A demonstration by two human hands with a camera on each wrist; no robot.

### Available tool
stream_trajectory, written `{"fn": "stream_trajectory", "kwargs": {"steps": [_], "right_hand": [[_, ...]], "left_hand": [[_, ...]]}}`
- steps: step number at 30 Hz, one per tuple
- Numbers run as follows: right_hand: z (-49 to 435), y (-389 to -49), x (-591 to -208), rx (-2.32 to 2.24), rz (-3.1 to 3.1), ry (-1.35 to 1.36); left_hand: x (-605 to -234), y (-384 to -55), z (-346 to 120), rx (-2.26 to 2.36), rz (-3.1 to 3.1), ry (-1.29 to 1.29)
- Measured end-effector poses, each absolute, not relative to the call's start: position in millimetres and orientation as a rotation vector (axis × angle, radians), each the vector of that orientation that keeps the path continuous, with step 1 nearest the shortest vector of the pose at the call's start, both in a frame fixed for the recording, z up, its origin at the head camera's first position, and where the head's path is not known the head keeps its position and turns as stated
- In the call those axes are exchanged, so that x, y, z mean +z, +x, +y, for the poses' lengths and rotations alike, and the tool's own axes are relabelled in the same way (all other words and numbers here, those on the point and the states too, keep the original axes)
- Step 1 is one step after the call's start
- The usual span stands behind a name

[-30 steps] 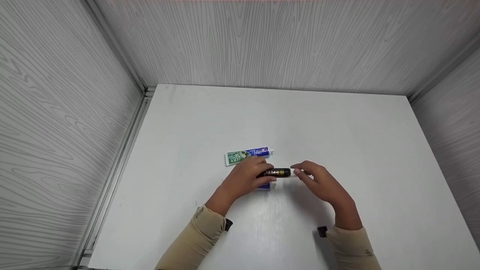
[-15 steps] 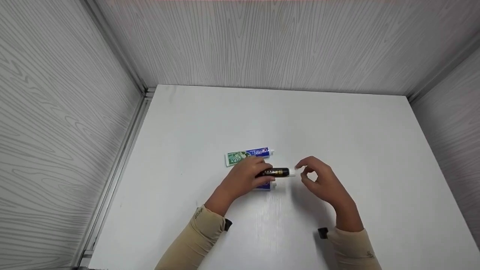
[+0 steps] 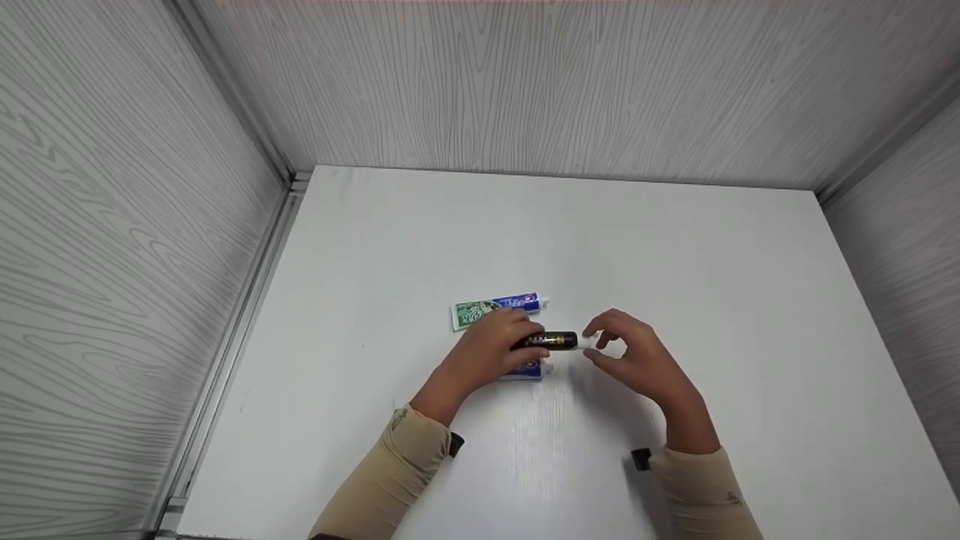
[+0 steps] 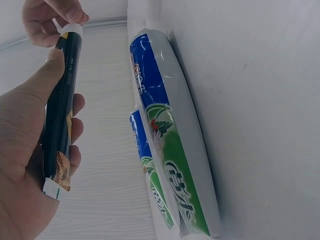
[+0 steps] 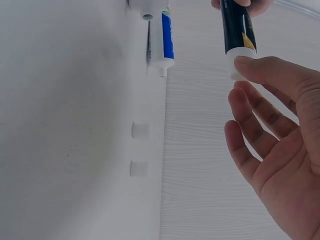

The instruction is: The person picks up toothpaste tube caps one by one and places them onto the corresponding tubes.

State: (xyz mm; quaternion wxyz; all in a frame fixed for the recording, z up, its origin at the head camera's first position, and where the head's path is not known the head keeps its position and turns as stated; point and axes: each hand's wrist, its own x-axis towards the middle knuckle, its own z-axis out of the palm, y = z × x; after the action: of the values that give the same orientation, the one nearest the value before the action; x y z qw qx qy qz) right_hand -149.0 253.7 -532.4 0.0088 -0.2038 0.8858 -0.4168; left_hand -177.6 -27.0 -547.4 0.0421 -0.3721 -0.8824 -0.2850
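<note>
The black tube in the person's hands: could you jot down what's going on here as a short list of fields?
Held item: black tube, white cap on its end
Left hand: grips the tube's body
Right hand: fingertips pinch the cap
Lying on the table: two blue-and-green toothpaste tubes, uncapped
Loose parts: two small white caps on the table
Surroundings: grey wood-grain walls
</note>
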Motion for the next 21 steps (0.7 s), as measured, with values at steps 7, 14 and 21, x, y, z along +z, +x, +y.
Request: {"fn": "stream_trajectory", "kwargs": {"steps": [7, 14, 21], "right_hand": [[255, -153, -538, -1.290, 2.714, -0.661], [258, -158, -540, -1.237, 2.699, -0.615], [257, -160, -541, -1.279, 2.748, -0.650]], "left_hand": [[-550, -180, -29, -0.857, -2.703, -1.128], [-554, -184, -29, -0.852, -2.717, -1.123], [-554, -187, -29, -0.868, -2.709, -1.116]]}}
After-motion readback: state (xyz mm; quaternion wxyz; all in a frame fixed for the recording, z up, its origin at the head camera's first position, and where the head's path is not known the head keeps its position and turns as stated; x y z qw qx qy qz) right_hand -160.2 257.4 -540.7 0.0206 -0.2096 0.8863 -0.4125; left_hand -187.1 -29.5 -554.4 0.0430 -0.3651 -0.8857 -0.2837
